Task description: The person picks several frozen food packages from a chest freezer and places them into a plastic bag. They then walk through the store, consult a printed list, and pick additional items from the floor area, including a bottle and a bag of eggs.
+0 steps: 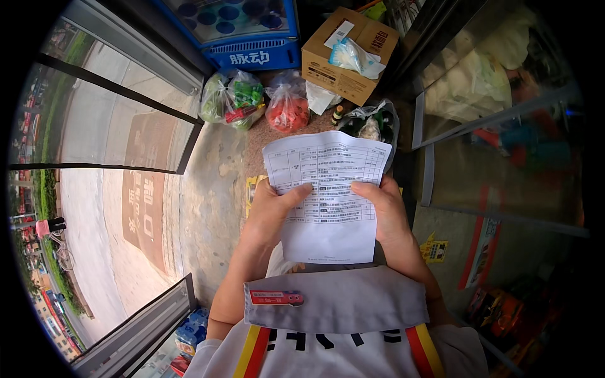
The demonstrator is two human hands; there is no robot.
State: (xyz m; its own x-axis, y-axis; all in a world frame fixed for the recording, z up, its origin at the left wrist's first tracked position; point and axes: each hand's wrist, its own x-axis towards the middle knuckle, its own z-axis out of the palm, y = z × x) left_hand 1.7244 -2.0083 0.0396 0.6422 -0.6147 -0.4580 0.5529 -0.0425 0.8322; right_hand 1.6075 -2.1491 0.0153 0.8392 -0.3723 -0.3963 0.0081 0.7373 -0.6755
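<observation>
A printed paper sheet (326, 241) with a table of text is held up in front of my chest. My left hand (283, 198) grips its left edge, thumb on the front. My right hand (378, 198) grips the right edge in the same way, with the fingers of both hands mostly hidden behind the paper. Beyond the sheet, on the floor, are a clear plastic bag of green produce and packets (232, 99), a plastic bag with red contents (287, 111), a small dark bottle (337, 115) and another clear bag (390, 123), partly covered by the sheet.
A cardboard box (326, 75) with a blue-and-white plastic packet (354, 56) on top stands ahead, beside a blue drinks cooler (255, 54). Glass doors frame both sides; the left doorway (189, 123) gives onto pavement, with a person and bicycle (64, 253) outside.
</observation>
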